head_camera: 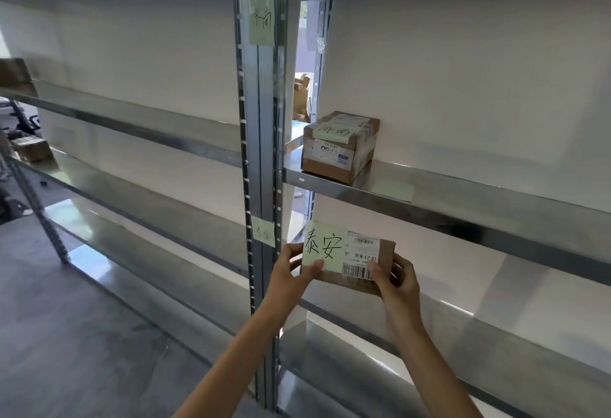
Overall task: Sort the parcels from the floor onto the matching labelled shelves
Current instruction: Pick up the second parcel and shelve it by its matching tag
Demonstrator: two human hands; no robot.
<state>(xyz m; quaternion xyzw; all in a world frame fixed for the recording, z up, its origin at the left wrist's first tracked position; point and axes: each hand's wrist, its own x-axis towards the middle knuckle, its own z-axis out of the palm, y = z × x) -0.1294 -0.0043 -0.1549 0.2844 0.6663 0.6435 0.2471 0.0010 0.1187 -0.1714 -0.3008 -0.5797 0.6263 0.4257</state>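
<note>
Parcels near the post: two. One box rests on the shelf at twelve o'clock; left hand and right hand both grip the labelled parcel.

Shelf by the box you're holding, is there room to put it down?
Yes. The lower shelf behind the held parcel is bare from the upright post rightwards. The upper shelf is free right of the green note; its left end, by the post, is taken by a taped box.
</note>
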